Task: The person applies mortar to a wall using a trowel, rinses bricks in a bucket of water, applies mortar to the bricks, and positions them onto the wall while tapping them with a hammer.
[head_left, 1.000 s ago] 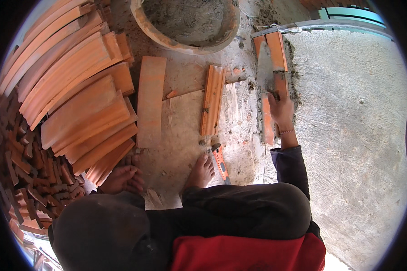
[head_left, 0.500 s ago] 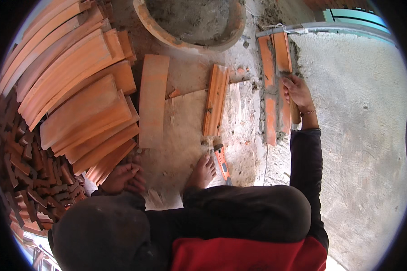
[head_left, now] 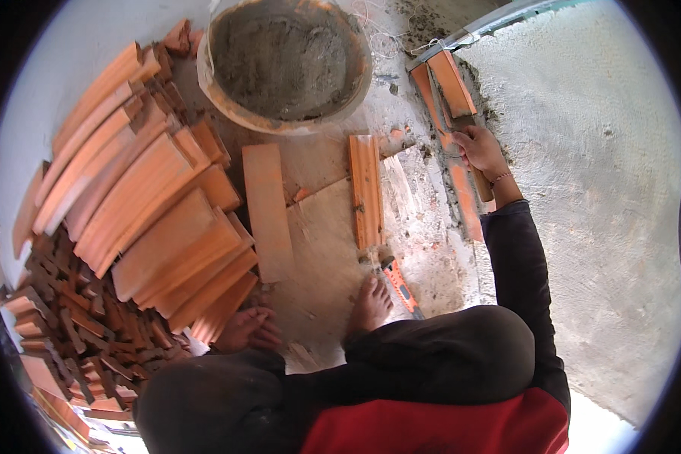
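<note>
My right hand (head_left: 480,155) is closed round the wooden handle (head_left: 481,186) of what looks like a trowel; a small grey part of it shows beyond my fingers. It is over narrow orange clay tiles bedded in grey mortar, beside a rough pale slab. One tile (head_left: 451,82) lies just beyond that hand, and another strip (head_left: 464,198) shows to its left. My left hand (head_left: 244,328) rests low beside the tile stack, above what looks like my other foot. Its fingers are loosely curled, with nothing visible in them.
A round tub (head_left: 212,79) of grey mortar stands at the far side. Stacked clay tiles (head_left: 166,242) and broken pieces (head_left: 91,318) fill the left. A flat tile (head_left: 267,212), a ridged tile (head_left: 367,193) and an orange-black utility knife (head_left: 403,289) lie near my bare foot (head_left: 371,304).
The whole view has shifted, bringing more of the mortar tub into sight. My right hand keeps its grip on the handle over the tile strip; my left hand stays low by the stack.
</note>
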Demonstrator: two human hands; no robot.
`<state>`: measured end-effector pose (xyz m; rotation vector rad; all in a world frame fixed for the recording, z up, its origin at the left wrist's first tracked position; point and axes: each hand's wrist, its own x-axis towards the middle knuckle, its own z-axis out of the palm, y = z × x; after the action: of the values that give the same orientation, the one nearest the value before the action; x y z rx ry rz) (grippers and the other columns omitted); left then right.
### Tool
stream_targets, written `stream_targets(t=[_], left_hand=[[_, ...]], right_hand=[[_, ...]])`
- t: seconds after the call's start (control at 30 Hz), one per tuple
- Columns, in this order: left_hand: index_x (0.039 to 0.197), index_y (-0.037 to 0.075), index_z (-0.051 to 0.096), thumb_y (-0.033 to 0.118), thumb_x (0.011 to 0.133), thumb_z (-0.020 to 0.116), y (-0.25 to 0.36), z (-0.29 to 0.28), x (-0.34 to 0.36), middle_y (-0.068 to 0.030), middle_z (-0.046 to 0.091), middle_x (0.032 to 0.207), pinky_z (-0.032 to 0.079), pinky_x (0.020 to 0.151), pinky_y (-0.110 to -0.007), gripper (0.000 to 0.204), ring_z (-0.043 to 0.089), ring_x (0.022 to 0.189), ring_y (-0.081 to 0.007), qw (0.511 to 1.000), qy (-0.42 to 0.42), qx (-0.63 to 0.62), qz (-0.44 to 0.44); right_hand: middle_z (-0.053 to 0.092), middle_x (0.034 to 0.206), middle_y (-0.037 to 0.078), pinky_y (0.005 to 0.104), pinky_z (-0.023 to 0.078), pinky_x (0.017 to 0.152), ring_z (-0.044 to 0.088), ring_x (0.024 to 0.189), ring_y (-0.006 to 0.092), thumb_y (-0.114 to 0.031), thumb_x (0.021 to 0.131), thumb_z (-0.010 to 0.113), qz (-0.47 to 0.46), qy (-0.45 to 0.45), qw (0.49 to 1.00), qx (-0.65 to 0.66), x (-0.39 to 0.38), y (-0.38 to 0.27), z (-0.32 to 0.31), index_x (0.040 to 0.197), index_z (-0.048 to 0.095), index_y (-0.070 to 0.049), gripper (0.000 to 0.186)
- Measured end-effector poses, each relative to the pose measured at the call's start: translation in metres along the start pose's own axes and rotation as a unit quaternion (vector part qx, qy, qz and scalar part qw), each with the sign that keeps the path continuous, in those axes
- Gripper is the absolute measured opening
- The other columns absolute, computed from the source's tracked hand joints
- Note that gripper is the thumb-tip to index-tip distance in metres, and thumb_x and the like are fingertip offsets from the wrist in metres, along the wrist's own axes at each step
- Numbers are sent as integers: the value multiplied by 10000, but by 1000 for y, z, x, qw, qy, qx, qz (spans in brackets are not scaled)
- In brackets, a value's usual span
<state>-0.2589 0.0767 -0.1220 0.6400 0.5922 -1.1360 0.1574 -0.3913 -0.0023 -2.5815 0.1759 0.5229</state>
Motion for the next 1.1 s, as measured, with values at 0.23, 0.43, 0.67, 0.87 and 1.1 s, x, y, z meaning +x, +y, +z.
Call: stream_targets(t=[0.23,0.43,0.67,0.87,1.1], left_hand=[[1313,90,460,311,1047,466,5,5,-6,-152,630,1125,562,911,-444,345,678,1021,-298,999,29,12,-14],[1311,80,467,343,1024,512,8,5,-6,-152,634,1132,564,891,-430,392,681,1016,-296,999,31,35,-6],[1314,74,480,350,1005,550,9,10,-5,-150,653,1108,568,882,-452,421,684,987,-291,999,29,11,16],[1311,62,480,351,1004,551,5,1,-7,-161,650,1119,574,870,-447,427,686,982,-300,999,44,24,20],[1296,63,493,354,1014,527,7,8,-4,-159,659,1087,577,856,-435,406,694,944,-294,997,51,46,19]], right_hand=[[653,739,188,434,513,672,670,718,331,-215,881,667,-89,150,982,-76,-41,12,27,890,666,23,238],[639,751,176,432,493,653,639,693,303,-202,868,677,-159,30,982,-96,-80,-25,2,902,658,11,217],[561,619,85,333,457,452,566,539,143,-233,907,680,-49,-58,997,-20,-1,-21,-24,865,639,35,275],[656,823,210,432,500,712,656,776,320,-283,890,674,-97,64,986,-118,-5,-9,8,948,666,40,328],[675,919,224,441,493,803,659,884,365,-317,894,659,-63,71,992,-84,5,0,24,998,684,20,353]])
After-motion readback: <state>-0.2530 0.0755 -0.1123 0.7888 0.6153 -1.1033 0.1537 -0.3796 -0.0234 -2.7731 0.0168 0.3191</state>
